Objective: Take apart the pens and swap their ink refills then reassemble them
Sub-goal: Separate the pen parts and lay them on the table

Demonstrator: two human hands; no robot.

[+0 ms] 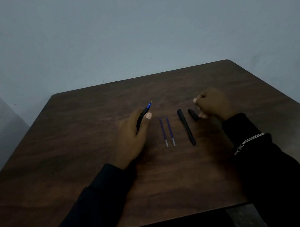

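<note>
dim light falls on a dark wood-grain table [91,140] pushed against a plain grey-blue wall [134,29]. both arms reach in from the near edge in black sleeves, and a silver chain bracelet [248,141] lies over the right cuff.

the left hand [131,136] is wrapped around a black pen [143,117], thumb pressed along its side, the blue tip and fine metal point sticking out past the fingers and angled away toward the wall. the pen is lifted off or barely above the wood; which one is hard to tell.

between the hands, two blue ink refills [166,130] lie flat on the table, side by side and nearly parallel, close but not touching, their pale ends toward the person. just right of them rests a second black pen body [186,126], also lying lengthwise. beside its far end sits a short black pen cap [193,114], separate from the body.

the right hand [213,105] hovers loosely curled just right of the cap, fingertips near it; it grips nothing that can be seen.
</note>
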